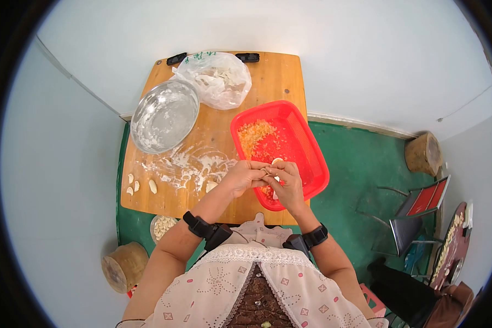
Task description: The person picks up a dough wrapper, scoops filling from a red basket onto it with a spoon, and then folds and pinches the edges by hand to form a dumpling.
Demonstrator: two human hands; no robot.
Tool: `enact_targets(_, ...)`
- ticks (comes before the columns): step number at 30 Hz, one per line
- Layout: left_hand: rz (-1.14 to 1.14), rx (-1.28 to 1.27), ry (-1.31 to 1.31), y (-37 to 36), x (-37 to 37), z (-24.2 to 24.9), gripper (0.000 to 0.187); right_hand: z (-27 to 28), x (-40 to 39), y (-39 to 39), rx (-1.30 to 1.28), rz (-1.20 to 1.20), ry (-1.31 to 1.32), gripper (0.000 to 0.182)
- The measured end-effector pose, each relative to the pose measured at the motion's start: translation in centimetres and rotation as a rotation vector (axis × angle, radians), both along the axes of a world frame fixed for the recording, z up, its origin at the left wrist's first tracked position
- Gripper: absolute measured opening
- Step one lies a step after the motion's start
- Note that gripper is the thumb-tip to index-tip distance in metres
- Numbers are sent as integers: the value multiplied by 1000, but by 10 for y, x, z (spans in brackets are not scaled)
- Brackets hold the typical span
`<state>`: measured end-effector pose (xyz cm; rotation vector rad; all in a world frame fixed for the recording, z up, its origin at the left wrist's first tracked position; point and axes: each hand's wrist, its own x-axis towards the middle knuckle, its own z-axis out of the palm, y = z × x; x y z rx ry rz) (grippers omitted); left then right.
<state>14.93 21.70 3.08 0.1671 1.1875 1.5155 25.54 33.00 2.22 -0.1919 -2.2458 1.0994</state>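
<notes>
Above the near part of a red plastic basket (316, 145), my left hand (245, 177) and my right hand (287, 185) meet with fingers closed. Between their fingertips they pinch a small, pale dumpling (266, 171), mostly covered by the fingers. Orange chopped filling (252, 136) lies along the basket's left side. A white piece (277, 161) shows just behind my right fingers; what it is I cannot make out. Left of my left hand, a pale piece of dough (211, 186) rests on the floury wooden table (273, 71).
A flour-dusted metal basin (165, 116) and a plastic bag (216, 81) stand at the back left. Several dumplings (152, 187) lie near the left edge. Below the table is a bowl of small pale pieces (163, 226). To the right are a chair (415, 210) and a person in dark clothes (415, 298).
</notes>
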Motion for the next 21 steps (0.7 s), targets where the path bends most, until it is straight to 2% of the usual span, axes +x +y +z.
enact_targets(17,-4,-42,74,-1,8,6,23,-5,8,-4,-153,-55,-24,11)
enact_targets(21,4,-44,45,-2,9,7,23,-4,11,-6,-129,-67,-39,14)
